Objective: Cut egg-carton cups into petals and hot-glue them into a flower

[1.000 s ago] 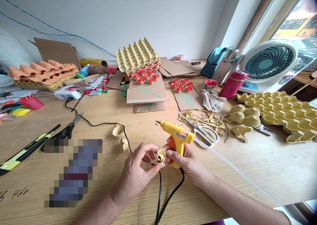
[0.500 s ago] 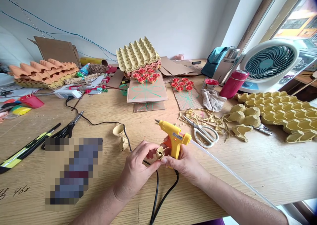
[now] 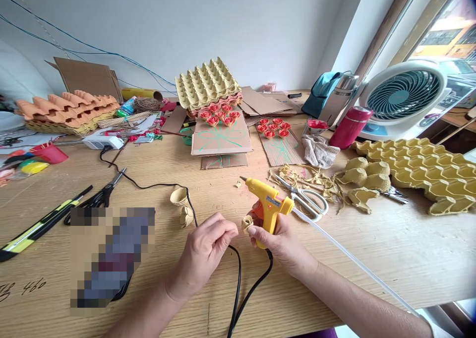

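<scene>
My right hand (image 3: pixel 278 238) is wrapped round the handle of a yellow hot glue gun (image 3: pixel 268 201), whose nozzle points up and left. A clear glue stick (image 3: pixel 334 245) trails from its back. Between that hand's thumb and fingers sits a small rolled egg-carton rose (image 3: pixel 247 224), just left of the handle. My left hand (image 3: pixel 210 248) is closed in a pinch, a short gap away from the rose. Whether anything is between its fingertips is hidden. Left of it stand an egg-carton cup (image 3: pixel 178 196) and a petalled carton piece (image 3: pixel 186 217).
A black cord (image 3: pixel 238 278) runs beneath my hands. White-handled scissors (image 3: pixel 308 204) and carton scraps (image 3: pixel 297 174) lie to the right, near egg trays (image 3: pixel 427 169). Red roses on cardboard (image 3: pixel 223 139) stand behind. Black scissors (image 3: pixel 102 196) and a utility knife (image 3: pixel 40 229) lie left.
My left hand has let go of the rose and drawn slightly away, fingers closing together. The rose stays in my right hand, which has shifted a little right with the glue gun.
</scene>
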The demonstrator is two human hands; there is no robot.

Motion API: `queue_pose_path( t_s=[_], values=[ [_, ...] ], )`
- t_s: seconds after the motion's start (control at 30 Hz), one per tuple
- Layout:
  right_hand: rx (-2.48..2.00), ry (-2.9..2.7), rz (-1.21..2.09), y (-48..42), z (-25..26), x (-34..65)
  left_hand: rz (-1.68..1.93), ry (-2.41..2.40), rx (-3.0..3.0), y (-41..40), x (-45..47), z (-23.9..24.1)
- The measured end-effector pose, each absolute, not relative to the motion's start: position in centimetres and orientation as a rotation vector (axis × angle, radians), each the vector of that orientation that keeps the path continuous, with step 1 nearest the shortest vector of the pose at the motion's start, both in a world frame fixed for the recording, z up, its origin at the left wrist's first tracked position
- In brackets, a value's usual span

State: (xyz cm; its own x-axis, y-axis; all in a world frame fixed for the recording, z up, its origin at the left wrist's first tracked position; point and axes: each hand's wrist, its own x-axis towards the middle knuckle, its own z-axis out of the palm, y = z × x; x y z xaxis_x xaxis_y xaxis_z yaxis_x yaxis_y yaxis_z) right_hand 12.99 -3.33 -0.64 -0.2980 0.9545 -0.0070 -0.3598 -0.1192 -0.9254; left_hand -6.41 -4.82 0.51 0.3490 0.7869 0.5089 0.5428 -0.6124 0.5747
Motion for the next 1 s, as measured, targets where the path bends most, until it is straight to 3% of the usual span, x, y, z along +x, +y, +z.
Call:
queue_pose_path(
  t_s=[0.27,0.4,0.57,0.83,1.0],
  values=[
    [-0.831,-0.957,1.555,-3.0,-0.8,13.6,1.577,1.120,1.359,-2.8,-8.5,1.4],
    [-0.850,-0.921,1.471,-2.5,-0.2,14.8,1.589,1.119,1.161,-2.0,-8.7,1.5],
    [-0.830,-0.888,1.324,-1.7,0.8,16.5,1.466,1.141,1.246,-1.7,-8.2,1.4],
    [-0.712,-0.979,1.471,-2.5,1.1,16.5,0.935,1.209,1.790,4.1,-5.6,5.2],
    [-0.561,-1.040,1.475,-3.4,1.6,17.0,0.885,1.296,1.912,8.3,-1.5,2.7]
  ],
)
